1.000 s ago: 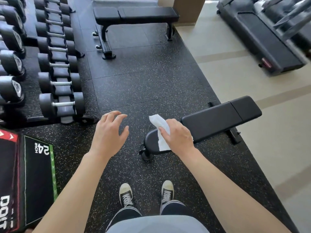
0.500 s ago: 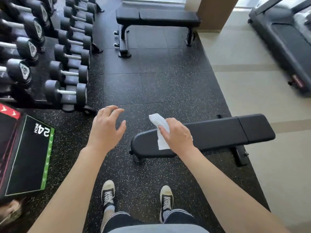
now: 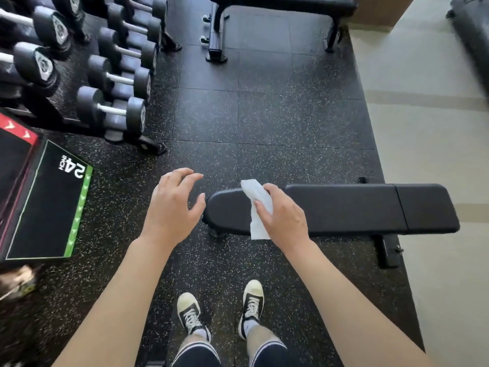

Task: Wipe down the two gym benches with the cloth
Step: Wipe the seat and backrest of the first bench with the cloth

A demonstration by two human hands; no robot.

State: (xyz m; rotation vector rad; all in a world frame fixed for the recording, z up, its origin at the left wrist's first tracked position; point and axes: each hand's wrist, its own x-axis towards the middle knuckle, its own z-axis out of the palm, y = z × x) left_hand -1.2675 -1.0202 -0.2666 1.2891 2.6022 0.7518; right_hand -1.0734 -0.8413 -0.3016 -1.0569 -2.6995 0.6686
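Cloth [image 3: 258, 207] in your right hand [image 3: 284, 221], white and folded, fingers curled round it in a firm grip, one end sticking up past your thumb and the other hanging down over the near edge of the closer bench [image 3: 344, 207]. That bench lies crosswise in front of you on the speckled rubber floor [image 3: 264, 123], and your right hand sits over its rounded left end. Your left hand [image 3: 172, 207] hangs just off that end, fingers loosely spread and bent, holding nothing, thumb close to the pad. The second bench [image 3: 285, 2] stands well apart at the top of the view. Dumbbells [image 3: 111, 107] line the rack on your left, a black jump box [image 3: 45, 205] sits nearer, and your sneakers [image 3: 189, 313] point forward below.
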